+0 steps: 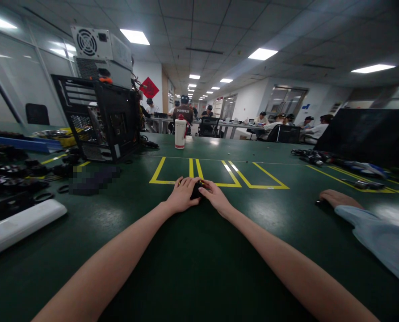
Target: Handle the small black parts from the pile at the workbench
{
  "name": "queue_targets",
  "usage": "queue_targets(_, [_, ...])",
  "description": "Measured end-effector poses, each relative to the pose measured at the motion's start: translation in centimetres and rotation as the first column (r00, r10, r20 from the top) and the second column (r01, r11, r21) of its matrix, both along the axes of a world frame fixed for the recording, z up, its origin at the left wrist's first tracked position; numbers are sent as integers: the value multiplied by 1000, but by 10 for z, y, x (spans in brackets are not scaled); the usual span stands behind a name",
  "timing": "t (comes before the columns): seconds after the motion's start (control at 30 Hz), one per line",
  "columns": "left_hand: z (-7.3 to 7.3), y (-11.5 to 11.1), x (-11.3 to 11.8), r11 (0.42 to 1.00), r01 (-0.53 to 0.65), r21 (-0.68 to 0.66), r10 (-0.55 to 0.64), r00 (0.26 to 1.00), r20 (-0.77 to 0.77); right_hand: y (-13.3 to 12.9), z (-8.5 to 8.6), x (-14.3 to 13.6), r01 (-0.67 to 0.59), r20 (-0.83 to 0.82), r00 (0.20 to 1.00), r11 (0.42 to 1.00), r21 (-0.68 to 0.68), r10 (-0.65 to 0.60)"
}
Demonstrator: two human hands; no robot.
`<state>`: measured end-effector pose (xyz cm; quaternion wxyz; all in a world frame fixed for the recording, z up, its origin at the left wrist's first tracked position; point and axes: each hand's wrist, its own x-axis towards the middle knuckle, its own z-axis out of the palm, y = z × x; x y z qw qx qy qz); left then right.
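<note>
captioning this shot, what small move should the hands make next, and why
Perhaps slide the small black object forward into the yellow tape outline: the left hand and right hand both touch it, close to the outline's near edge.

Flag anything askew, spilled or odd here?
No spill visible. One oddity: a pixelated patch on the green table, at left, obscuring whatever lies there. The small black object between left hand and right hand is mostly covered, so damage can't be judged.
</note>
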<state>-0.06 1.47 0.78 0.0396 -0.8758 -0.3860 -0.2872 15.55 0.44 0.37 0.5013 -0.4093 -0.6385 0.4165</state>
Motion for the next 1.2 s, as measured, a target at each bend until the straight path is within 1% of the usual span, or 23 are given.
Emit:
queue_targets(0.1, [0, 1, 0, 1000, -7, -4, 7, 1000, -1, -2, 3, 0, -59, -35, 998, 998, -17, 59])
queue_targets(0.23, [1, 0, 1, 1000, -14, -16, 14, 1000, -3, -3, 3, -2, -120, -123, 985, 993, 2, 119])
queue_targets(0.47, [3, -1, 0, 1000, 4, -20, -3, 1000, 8, -5, 6, -2, -37, -58, 997, 998, 43, 40])
queue_targets(0.6, [4, -1, 1, 999, -5, -34, 6, 1000, 11, -5, 9, 0, -6, -50, 999, 999, -38, 4])
queue_targets(0.7, [4, 0, 2, 999, -5, -37, 6, 1000, 11, -4, 10, 0, -21, -45, 999, 997, -72, 18])
queue_targets(0.87, [3, 1, 2, 999, -10, -34, 10, 1000, 3, -4, 9, 0, -111, -99, 989, 993, -32, 107])
queue_targets(0.93, [2, 2, 2, 1000, -10, -29, 10, 1000, 1, -4, 7, -1, -100, -107, 989, 995, -7, 99])
queue_targets(1.1, [0, 2, 2, 1000, -11, -17, 11, 1000, 1, -1, 1, -1, -21, -48, 999, 998, 67, 24])
queue_targets(1.2, [-1, 2, 2, 1000, -16, -5, 16, 1000, 4, 2, 0, -1, 5, -45, 999, 999, 46, -3])
